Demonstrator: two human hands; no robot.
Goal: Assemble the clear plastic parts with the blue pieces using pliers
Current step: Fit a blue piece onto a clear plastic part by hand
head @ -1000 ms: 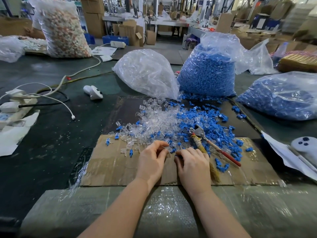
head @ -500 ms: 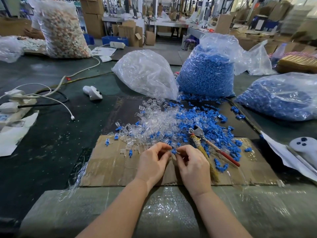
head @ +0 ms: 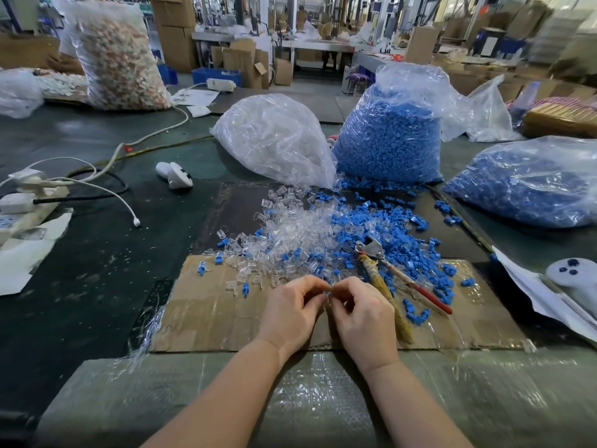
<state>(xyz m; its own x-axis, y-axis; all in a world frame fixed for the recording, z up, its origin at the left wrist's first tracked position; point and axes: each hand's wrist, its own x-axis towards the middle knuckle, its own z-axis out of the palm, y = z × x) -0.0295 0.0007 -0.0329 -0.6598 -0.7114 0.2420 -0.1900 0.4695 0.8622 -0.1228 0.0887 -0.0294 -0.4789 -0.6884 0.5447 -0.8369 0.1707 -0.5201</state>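
Blue piece (head: pixel 329 292) (perhaps) pinched between left hand (head: pixel 289 311), right hand (head: pixel 361 313), fingers curled

The small piece (head: pixel 329 293) pinched between both hands is mostly hidden by fingertips — clear or blue, too small to tell
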